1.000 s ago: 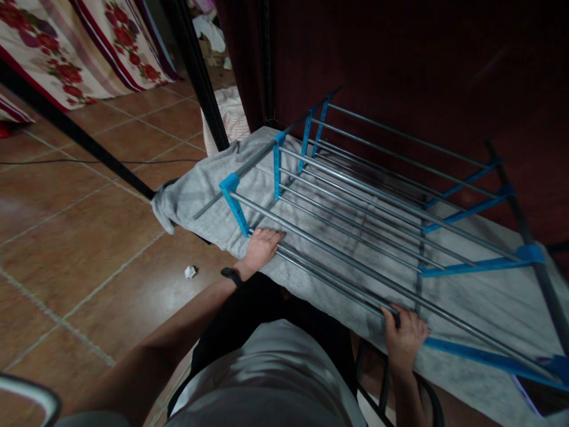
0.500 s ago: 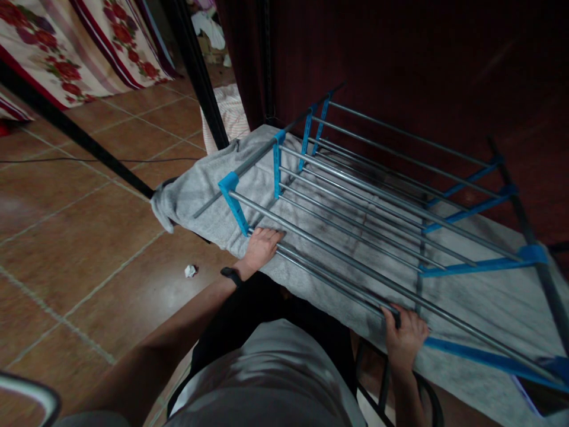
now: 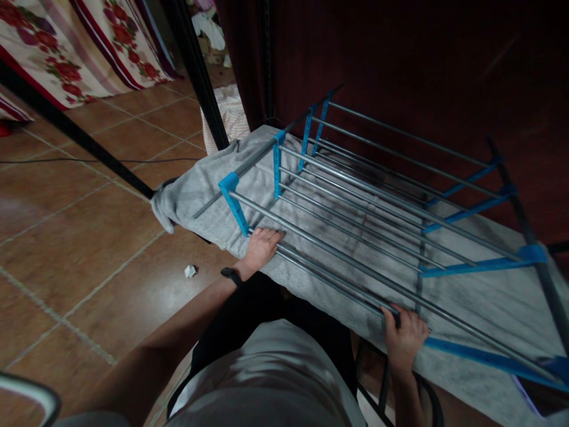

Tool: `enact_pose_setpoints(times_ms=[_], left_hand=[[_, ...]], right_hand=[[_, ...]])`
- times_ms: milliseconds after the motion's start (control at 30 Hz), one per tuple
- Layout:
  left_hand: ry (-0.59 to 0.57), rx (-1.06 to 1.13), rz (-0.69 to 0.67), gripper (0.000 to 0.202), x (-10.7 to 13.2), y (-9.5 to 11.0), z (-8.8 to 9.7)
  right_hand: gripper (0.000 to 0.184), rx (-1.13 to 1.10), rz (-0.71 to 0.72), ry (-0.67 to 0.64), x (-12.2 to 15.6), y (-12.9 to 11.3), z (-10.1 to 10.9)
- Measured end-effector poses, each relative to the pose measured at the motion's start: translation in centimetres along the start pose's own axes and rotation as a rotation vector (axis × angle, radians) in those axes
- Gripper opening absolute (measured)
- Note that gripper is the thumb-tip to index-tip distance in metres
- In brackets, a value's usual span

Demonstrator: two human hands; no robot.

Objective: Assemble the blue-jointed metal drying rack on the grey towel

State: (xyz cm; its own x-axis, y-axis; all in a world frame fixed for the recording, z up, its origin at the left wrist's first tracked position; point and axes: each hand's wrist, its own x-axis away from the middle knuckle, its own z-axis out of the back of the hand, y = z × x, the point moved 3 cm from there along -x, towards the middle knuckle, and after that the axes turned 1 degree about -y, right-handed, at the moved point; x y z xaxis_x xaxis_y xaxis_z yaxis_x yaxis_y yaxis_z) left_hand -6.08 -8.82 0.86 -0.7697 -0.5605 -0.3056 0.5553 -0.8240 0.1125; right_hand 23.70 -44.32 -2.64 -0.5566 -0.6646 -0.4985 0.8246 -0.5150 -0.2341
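A shoe rack (image 3: 480,264) of thin metal tubes and blue plastic brackets lies on a grey cloth in front of me. My left hand (image 3: 262,246) is closed round the nearest lower tubes, close to a blue corner bracket (image 3: 235,204). Farther right along those same tubes, my right hand (image 3: 406,335) is closed too, its thumb on the near side. Beside that thumb a dark tube end shows. The fingertips of both hands are partly hidden behind the tubes.
The grey cloth (image 3: 186,193) covers the surface under the rack. Black posts (image 3: 195,65) rise at the left, and a dark red curtain (image 3: 400,53) hangs behind. A dark flat object with a pale edge (image 3: 544,394) lies at lower right. Crumpled paper (image 3: 191,271) is on the tiled floor.
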Motion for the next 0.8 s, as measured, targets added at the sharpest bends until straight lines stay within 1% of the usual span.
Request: enact_pose_setpoints(times_ms=[267, 400, 800], left_hand=[[0.026, -0.056, -0.019, 0.026, 0.0, 0.09, 0.05], [0.035, -0.102, -0.031, 0.026, 0.02, 0.28, 0.28], [0.064, -0.153, -0.074, 0.025, 0.0, 0.67, 0.69]], right_hand=[[0.054, -0.02, -0.008, 0.085, 0.12, -0.02, -0.04], [0.052, -0.004, 0.01, 0.134, 0.3, 0.13, -0.16], [0.046, 0.013, 0.009, 0.211, 0.5, -0.04, -0.09]])
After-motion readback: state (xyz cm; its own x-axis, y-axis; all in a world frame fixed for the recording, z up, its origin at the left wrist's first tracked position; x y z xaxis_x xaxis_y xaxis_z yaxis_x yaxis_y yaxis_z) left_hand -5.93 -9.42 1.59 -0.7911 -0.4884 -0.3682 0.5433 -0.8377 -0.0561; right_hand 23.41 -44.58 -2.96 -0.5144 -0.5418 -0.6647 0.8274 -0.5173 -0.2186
